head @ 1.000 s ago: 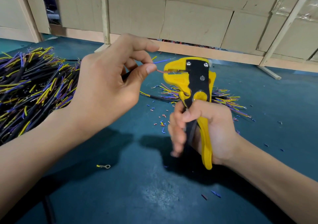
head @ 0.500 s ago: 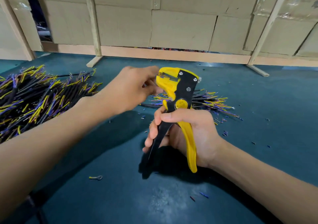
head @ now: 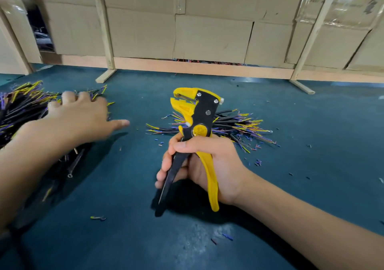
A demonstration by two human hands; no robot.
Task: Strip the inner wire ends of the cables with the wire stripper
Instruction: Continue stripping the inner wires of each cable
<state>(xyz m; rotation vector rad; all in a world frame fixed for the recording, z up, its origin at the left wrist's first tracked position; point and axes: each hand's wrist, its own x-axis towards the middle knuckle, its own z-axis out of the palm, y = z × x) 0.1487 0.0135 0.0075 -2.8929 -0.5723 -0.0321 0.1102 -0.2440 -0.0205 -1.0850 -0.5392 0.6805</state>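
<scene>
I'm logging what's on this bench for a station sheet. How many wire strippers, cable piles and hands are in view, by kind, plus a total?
Wire stripper: 1, gripped by the right hand
Cable piles: 2, the large pile under the left hand and the small pile behind the stripper
Hands: 2
Total: 5

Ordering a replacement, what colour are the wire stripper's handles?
One yellow, one black, on the wire stripper; head view.

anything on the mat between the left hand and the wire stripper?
Nothing large: in the head view, bare blue mat separates the left hand from the wire stripper, with only a few tiny insulation scraps nearer the stripper.
</scene>
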